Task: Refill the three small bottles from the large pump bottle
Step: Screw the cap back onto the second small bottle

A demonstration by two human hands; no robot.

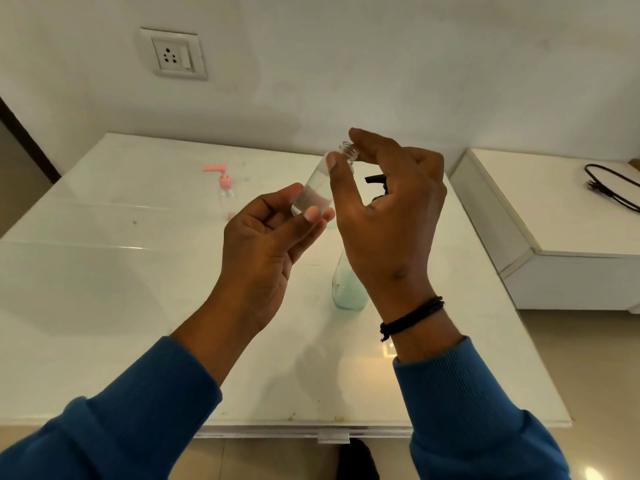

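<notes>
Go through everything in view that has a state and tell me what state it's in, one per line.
Small clear bottle: uncapped, tilted, lifted off the table, little or no liquid visible.
Left hand: holds the bottle's base.
Right hand: fingers at the bottle's neck.
Pink-pump bottle: upright on the table, pump fitted.
Large pump bottle: upright, mostly hidden behind the right hand.
Black cable: lying loose on the side unit.

My right hand (388,202) covers most of the big pump bottle (348,289); only its base and a bit of the black pump show. My left hand (270,233) hides the bottom of the small bottle (317,188). The cable (609,188) runs off the right edge. My sleeves (485,410) are cut off below.
</notes>
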